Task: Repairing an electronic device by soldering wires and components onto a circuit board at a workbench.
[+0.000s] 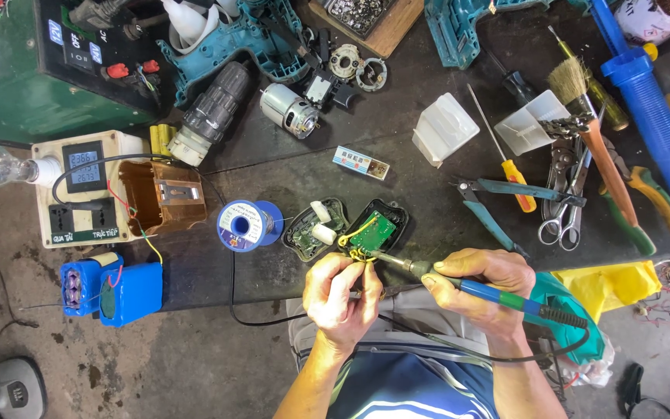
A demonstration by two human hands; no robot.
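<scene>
On the cluttered dark desk [428, 225] I see my left hand [341, 293] pinching yellow wires beside the small green circuit board in its black plastic shell [374, 230]; my right hand [478, 285] grips the blue-handled soldering iron [498, 299], tip at the wires. The board looks light and fragile, best held by the shell's edges

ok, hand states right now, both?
Left hand: pinched on the yellow wires by the green circuit board.
Right hand: closed on the blue-handled soldering iron.
</scene>
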